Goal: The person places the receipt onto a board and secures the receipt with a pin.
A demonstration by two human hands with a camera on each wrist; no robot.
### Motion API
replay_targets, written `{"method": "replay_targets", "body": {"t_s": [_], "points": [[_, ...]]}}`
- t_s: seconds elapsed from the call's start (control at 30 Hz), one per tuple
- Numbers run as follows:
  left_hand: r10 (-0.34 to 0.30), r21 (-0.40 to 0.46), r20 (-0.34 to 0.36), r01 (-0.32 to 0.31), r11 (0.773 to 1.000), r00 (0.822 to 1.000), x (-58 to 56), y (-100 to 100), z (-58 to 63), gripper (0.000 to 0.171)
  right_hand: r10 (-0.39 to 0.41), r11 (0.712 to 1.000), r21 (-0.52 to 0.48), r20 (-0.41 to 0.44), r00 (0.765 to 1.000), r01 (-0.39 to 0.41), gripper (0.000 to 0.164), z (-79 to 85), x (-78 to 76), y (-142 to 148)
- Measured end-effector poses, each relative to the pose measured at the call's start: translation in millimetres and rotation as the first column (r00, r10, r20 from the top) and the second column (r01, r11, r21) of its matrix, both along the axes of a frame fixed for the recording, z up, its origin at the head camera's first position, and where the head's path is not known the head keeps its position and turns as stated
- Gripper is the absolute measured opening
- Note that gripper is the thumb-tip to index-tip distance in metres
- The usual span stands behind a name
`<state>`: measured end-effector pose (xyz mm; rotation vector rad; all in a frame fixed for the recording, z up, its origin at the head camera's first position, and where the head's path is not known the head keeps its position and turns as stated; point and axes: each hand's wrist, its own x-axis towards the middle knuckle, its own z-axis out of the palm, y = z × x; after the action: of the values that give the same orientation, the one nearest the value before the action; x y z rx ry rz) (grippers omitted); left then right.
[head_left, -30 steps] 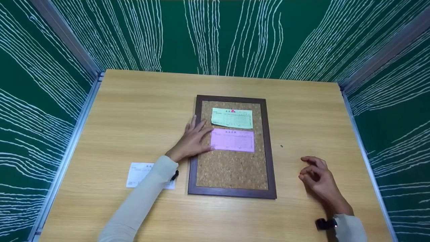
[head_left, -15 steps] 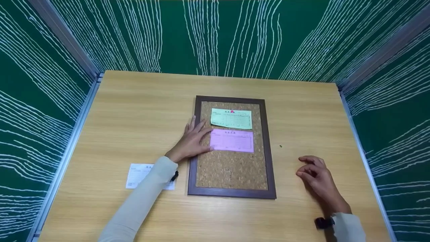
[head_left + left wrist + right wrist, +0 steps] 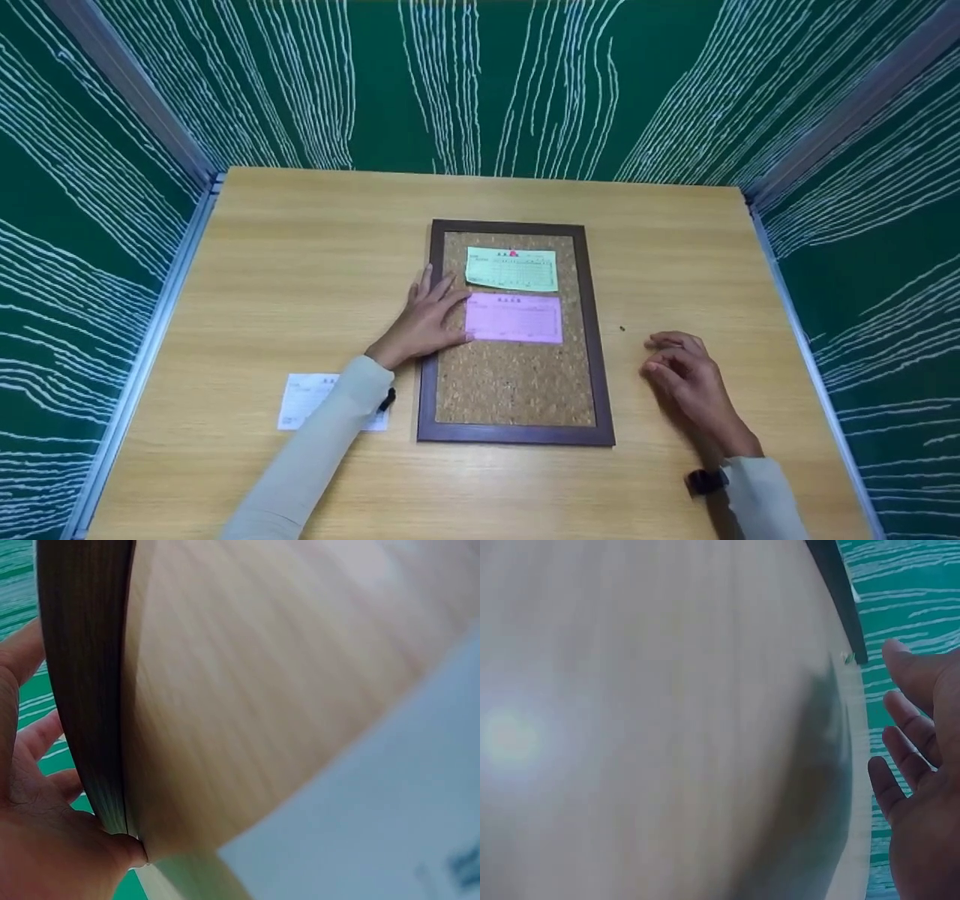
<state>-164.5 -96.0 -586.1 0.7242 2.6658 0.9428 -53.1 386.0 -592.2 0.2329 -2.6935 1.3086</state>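
A cork board with a dark brown frame [image 3: 516, 433] lies on the table. Its upper part bears a green printed slip [image 3: 513, 271], with a red pushpin [image 3: 513, 253] at the slip's top edge. Just below lies a purple printed slip [image 3: 514, 319]; I see no pin in it. My left hand [image 3: 421, 324] rests across the frame's left side, fingers spread, thumb and index finger at the purple slip's left edge. My right hand [image 3: 694, 386] hovers right of the board, fingers loosely bent, nothing visible in it. A tiny dark object [image 3: 622, 328] lies between that hand and the board.
A white printed slip [image 3: 304, 401] lies left of the board, partly under my left forearm. Green walls [image 3: 547, 90] with white wavy lines close in the wooden table [image 3: 330, 247] at the back and on both sides.
My right hand has moved a little left and away from me, nearer the tiny dark object. My left hand keeps its place on the board. The head view has shifted slightly.
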Motion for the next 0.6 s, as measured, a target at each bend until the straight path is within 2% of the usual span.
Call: {"method": "replay_targets", "body": {"t_s": [0.17, 0.37, 0.6], "points": [[0.006, -0.013, -0.004, -0.006, 1.0, 1.0, 0.3, 0.7, 1.9, 0.081, 0.02, 0.999, -0.028, -0.05, 0.999, -0.022, 0.002, 4.6, -11.8, -12.7], [0.015, -0.012, -0.009, -0.015, 1.0, 1.0, 0.8, 1.0, 1.4, 0.079, 0.087, 0.992, -0.077, -0.13, 0.988, -0.098, 0.012, 9.6, -28.7, -26.8], [0.009, -0.009, -0.005, -0.009, 1.0, 1.0, -0.6, 2.7, -1.8, 0.078, 0.12, 0.985, -0.106, -0.116, 0.986, -0.132, 0.007, 15.3, -36.9, -39.0]]}}
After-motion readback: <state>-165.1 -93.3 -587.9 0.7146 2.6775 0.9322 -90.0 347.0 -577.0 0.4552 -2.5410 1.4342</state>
